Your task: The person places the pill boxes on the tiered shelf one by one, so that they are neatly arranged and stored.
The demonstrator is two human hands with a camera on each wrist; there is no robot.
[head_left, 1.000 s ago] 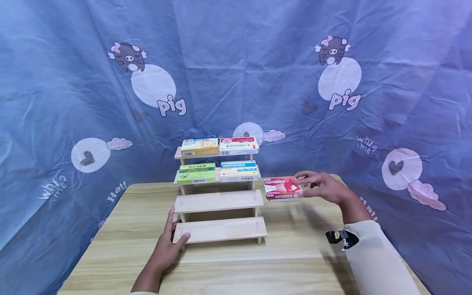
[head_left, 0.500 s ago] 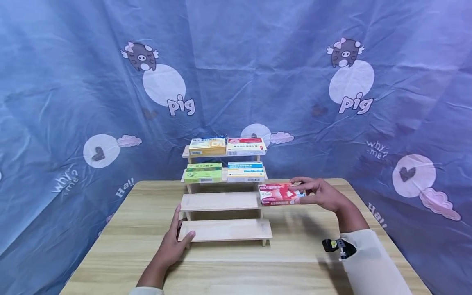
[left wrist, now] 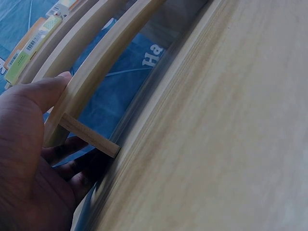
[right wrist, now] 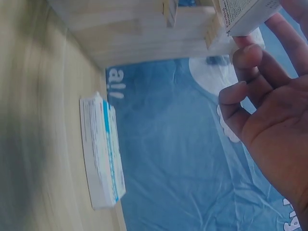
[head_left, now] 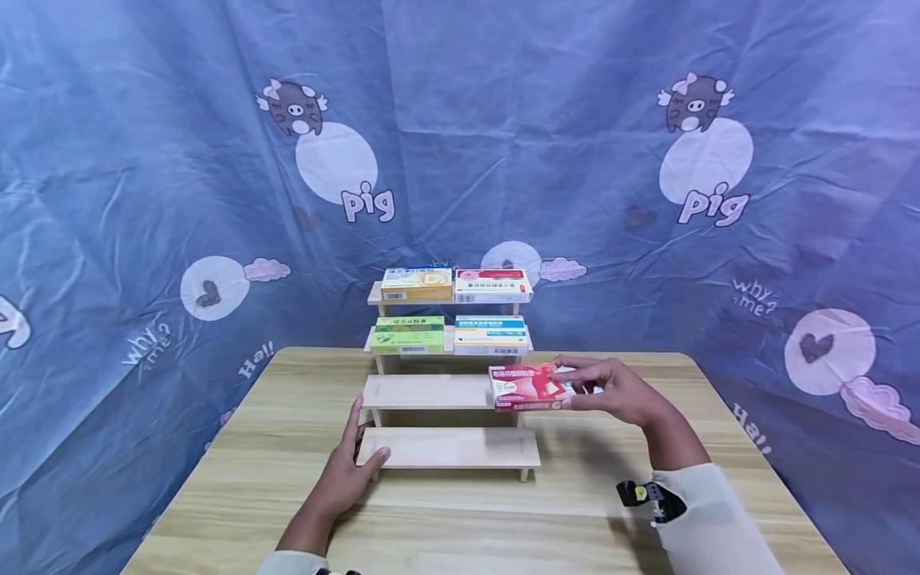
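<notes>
My right hand (head_left: 611,391) pinches a red-and-white medicine box (head_left: 527,386) by its right end. The box is above the right end of the third board from the top of a wooden tiered display stand (head_left: 446,447); I cannot tell whether it touches the board. In the right wrist view only a white corner of this box (right wrist: 248,17) shows beside the fingers. My left hand (head_left: 348,471) grips the left end of the lowest board. In the left wrist view its thumb (left wrist: 53,89) lies over the board and the other fingers are beneath, partly in shadow.
A yellow box (head_left: 417,284) and a white-and-red box (head_left: 492,285) lie on the top tier. Below them are a green box (head_left: 407,335) and a blue-and-white box (head_left: 491,335). Another white-and-blue box (right wrist: 101,154) lies on the table. A blue printed cloth (head_left: 460,160) hangs behind.
My right hand has carried the red medicine box leftward, from beside the stand to over the third board. The left hand keeps its grip. The head view has shifted slightly.
</notes>
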